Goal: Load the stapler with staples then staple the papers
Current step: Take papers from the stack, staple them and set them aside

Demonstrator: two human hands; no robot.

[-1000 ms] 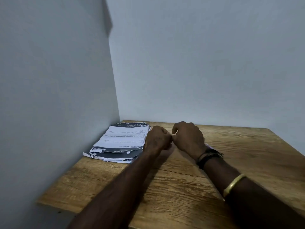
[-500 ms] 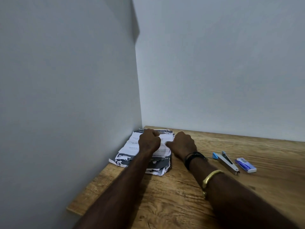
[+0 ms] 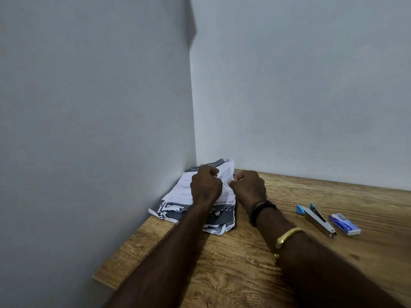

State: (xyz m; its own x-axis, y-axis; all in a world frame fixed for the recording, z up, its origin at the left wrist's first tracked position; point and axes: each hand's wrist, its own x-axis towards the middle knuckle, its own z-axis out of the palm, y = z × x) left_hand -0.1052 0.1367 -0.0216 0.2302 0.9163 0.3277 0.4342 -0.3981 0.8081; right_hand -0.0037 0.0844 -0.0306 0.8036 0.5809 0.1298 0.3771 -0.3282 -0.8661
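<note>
**Left grip** (image 3: 205,188), centre of frame: the fingers are curled into a fist around the top sheet (image 3: 225,174) of the papers (image 3: 175,204), with the back of the hand toward the camera.

**Right grip** (image 3: 250,187), just to the right: the fingers are likewise curled, and thumb and forefinger pinch the same sheet at its right edge. The two grips are nearly touching, with the sheet between them. The sheet's far end stands up off the pile and curls toward the wall corner. Its printed lines run upside down to the viewer. Whether more than one sheet is held cannot be told.

**Papers:** a ragged pile on the bench (image 3: 222,267), pushed into the corner where the left wall (image 3: 89,130) meets the back wall (image 3: 300,85). Torn edges with dark printed areas show on the pile's near side, at lower left of the grips. The left forearm crosses over the near part of the pile.

**Right arm:** a black band (image 3: 260,210) sits at the wrist and a gold bangle (image 3: 288,236) lower down the forearm.

**Stapler** (image 3: 317,218): it lies flat on the bench at right of centre, well apart from both grips. Its blue end points toward the back wall and its metal end toward the camera.

**Staple box** (image 3: 344,224): blue and white, it lies just beside the stapler on its right and roughly parallel to it.
</note>
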